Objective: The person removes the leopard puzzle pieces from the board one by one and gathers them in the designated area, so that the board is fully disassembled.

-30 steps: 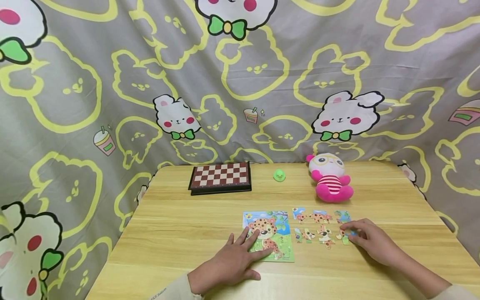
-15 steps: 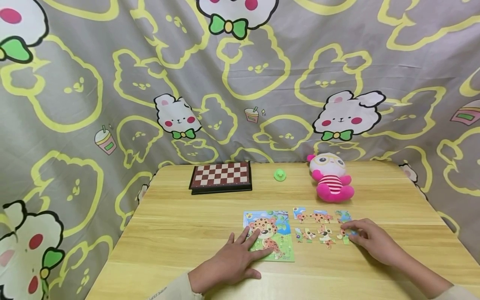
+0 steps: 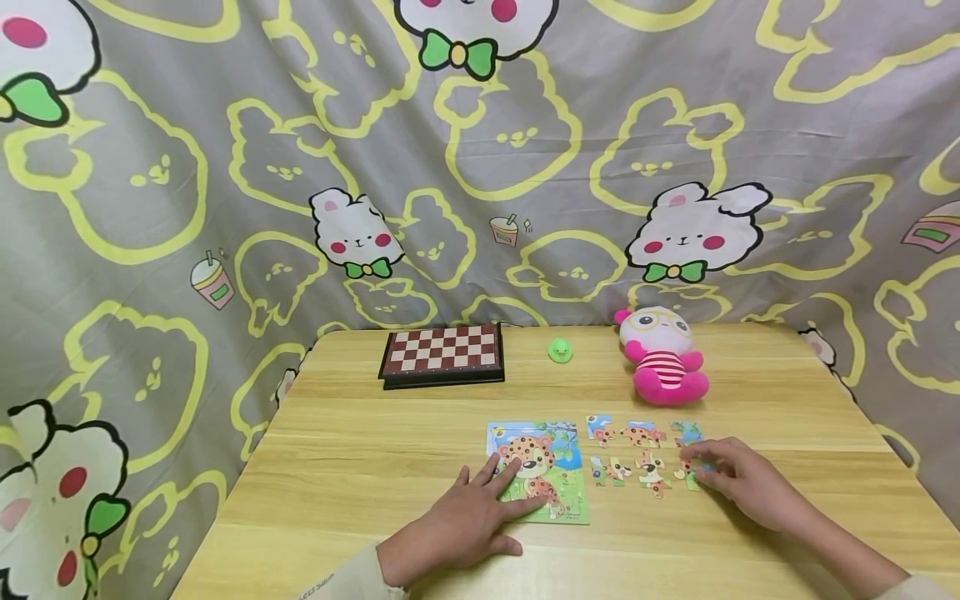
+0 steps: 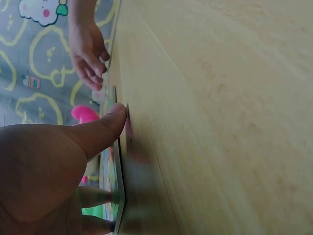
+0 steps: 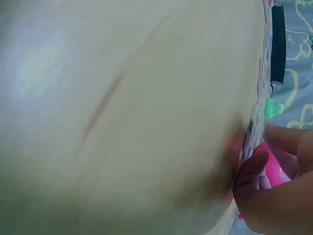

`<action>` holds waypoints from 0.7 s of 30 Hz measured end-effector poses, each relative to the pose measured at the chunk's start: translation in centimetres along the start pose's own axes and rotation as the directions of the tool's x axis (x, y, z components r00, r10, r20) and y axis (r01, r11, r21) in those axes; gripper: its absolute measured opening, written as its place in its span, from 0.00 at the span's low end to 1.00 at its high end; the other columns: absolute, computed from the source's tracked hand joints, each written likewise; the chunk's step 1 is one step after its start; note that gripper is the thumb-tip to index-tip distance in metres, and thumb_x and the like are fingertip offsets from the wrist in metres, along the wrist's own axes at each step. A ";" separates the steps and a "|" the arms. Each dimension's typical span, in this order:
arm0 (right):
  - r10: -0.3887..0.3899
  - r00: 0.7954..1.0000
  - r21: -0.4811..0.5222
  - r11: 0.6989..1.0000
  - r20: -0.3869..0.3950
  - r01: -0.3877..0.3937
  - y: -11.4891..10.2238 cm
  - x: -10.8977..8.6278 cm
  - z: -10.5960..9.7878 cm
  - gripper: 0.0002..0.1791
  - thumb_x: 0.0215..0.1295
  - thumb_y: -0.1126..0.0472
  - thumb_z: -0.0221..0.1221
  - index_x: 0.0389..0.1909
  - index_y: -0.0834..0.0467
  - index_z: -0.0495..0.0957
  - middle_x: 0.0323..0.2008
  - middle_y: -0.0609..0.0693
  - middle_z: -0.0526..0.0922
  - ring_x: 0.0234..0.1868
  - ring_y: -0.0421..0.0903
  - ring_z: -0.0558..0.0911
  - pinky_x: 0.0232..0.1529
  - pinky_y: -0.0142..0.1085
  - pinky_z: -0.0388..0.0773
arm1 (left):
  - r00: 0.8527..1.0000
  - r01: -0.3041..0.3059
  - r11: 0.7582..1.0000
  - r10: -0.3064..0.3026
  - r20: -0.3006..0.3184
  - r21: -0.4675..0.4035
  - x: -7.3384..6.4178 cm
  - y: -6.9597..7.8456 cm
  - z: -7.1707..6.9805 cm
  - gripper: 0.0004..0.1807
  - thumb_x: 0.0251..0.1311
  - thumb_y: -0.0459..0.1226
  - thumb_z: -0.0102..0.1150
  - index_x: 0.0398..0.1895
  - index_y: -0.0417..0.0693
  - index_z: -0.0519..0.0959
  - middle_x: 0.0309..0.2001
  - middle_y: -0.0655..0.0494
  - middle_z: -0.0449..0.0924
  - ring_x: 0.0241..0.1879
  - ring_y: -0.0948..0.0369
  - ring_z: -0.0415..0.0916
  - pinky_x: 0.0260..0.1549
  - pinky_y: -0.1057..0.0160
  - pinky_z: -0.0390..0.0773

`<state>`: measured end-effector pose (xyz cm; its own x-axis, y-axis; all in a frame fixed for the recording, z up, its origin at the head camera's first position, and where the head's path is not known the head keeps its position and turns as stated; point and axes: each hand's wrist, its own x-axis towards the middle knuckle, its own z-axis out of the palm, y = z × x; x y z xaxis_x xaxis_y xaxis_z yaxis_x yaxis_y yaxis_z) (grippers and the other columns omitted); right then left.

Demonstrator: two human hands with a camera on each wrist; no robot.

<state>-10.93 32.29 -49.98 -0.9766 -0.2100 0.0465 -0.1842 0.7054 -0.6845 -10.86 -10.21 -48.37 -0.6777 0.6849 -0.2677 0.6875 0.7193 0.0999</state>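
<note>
A leopard-cub picture puzzle board (image 3: 567,500) lies on the table in the head view. My left hand (image 3: 468,512) rests palm down with spread fingers over its left and lower part. The left wrist view shows its thumb (image 4: 105,132) beside the board's edge. Right of the board, several loose jigsaw pieces (image 3: 651,468) lie in two rows. My right hand (image 3: 750,483) rests at the lower right jigsaw piece (image 3: 692,482), index fingertip and thumb at its right side. The right wrist view shows the thumb and index finger (image 5: 286,139) loosely bent, with space between them.
A folding checkerboard (image 3: 442,354) sits at the back left of the wooden table (image 3: 337,475). Right of it are a small green rubber duck (image 3: 560,350) and a pink and white plush toy (image 3: 663,358). Behind the table hangs a grey patterned curtain (image 3: 465,292).
</note>
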 end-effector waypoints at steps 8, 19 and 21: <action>-0.052 0.999 0.052 0.997 -0.011 0.052 -0.9 0.4 0.4 0.15 0.67 0.67 0.66 0.54 0.58 0.84 0.45 0.51 0.82 0.33 0.34 0.70 0.28 0.32 0.74 | 1.000 -0.005 0.999 0.006 -0.018 0.031 0.0 0.0 -0.1 0.39 0.65 0.68 0.50 0.79 0.89 0.50 0.83 0.50 0.49 0.80 0.41 0.49 0.65 0.32 0.69; -0.011 0.999 0.127 0.992 0.032 0.007 -2.9 1.2 1.2 0.17 0.67 0.64 0.66 0.56 0.58 0.83 0.42 0.52 0.78 0.31 0.37 0.72 0.26 0.33 0.75 | 1.000 -0.004 0.999 0.004 -0.011 0.048 0.2 0.0 -1.0 0.37 0.64 0.69 0.48 0.77 0.92 0.53 0.82 0.53 0.51 0.79 0.42 0.51 0.64 0.33 0.69; -0.015 0.999 0.140 0.990 0.033 0.010 -3.2 1.3 1.4 0.17 0.67 0.65 0.66 0.56 0.58 0.83 0.44 0.53 0.79 0.30 0.38 0.72 0.26 0.33 0.75 | 1.000 -0.006 0.998 0.006 -0.010 0.056 0.2 0.0 -1.2 0.37 0.65 0.69 0.49 0.77 0.91 0.53 0.82 0.53 0.52 0.79 0.42 0.52 0.64 0.33 0.70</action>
<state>-11.46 28.76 -48.72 -0.9695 -0.2430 0.0327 -0.1769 0.6012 -0.7793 -11.33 -9.95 -47.32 -0.6759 0.6904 -0.2579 0.7047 0.7079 0.0480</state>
